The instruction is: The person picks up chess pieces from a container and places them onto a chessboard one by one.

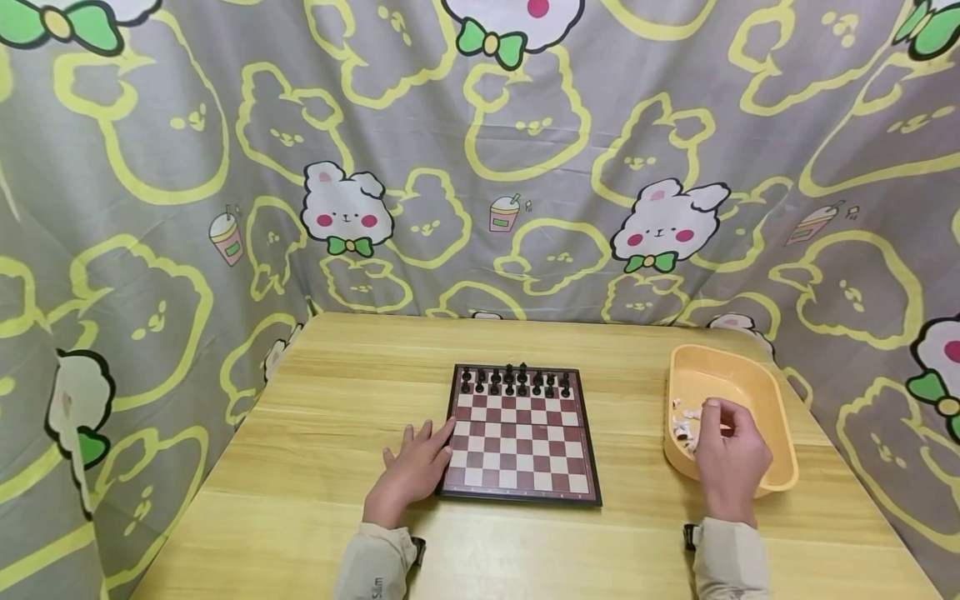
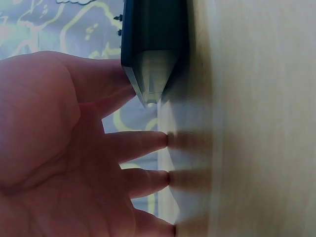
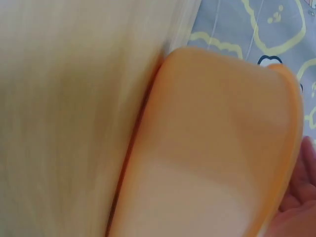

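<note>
A chessboard (image 1: pixel 521 454) lies on the table, with black chess pieces (image 1: pixel 516 385) in two rows along its far edge. My left hand (image 1: pixel 412 468) rests at the board's left edge. In the left wrist view its thumb is against the dark side of the board (image 2: pixel 155 37), while the straight fingers (image 2: pixel 138 140) reach down to the tabletop. Over an orange plastic bin (image 1: pixel 782 454), my right hand (image 1: pixel 731 462) has thumb and forefinger bent together. White chess pieces (image 1: pixel 684 432) lie inside, left of this hand. I cannot tell whether the fingertips hold one.
The wooden table (image 1: pixel 300 467) stretches out on both sides of the board. A grey curtain (image 1: pixel 435 125) with yellow outlines and rabbit faces hangs behind and beside it. The bin's high wall (image 3: pixel 212 143) fills much of the right wrist view.
</note>
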{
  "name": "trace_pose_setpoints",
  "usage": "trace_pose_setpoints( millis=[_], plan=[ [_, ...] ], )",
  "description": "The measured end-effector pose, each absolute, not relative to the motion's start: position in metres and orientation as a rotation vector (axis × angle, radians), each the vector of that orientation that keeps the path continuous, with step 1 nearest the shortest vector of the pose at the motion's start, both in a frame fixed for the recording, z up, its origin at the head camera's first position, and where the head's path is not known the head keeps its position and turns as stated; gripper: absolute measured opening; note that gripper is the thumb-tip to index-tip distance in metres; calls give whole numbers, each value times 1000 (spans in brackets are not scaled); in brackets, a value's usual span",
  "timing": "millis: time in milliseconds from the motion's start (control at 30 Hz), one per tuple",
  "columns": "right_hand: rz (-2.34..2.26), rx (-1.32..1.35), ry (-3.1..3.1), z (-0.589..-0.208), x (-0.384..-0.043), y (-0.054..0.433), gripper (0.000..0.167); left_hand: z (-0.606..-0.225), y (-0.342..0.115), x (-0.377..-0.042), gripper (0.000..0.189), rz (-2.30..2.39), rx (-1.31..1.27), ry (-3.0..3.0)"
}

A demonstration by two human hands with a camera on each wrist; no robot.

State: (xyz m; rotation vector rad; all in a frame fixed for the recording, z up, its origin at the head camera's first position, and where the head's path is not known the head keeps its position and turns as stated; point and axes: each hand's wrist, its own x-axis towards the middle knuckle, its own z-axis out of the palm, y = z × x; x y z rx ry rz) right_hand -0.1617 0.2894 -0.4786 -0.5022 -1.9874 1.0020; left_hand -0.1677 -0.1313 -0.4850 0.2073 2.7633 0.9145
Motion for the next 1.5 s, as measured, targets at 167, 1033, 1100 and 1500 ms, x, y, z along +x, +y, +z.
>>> trace_pose_setpoints(
  millis=[167,1033,1100,1500],
  plan=[
    [958,-520,-2239,-477,-158,295,41,-485,-131,-168,49,901,212,2765],
    [673,-526,-3000,-479,-158,304,82,-485,-131,-169,49,883,205,2764],
    [688,-542,-2990,-478,-157,304,82,-485,-131,-169,49,886,205,2764],
    [666,-528,-3094,-474,-158,310,97,-487,-131,-169,49,896,212,2767]
  ],
)
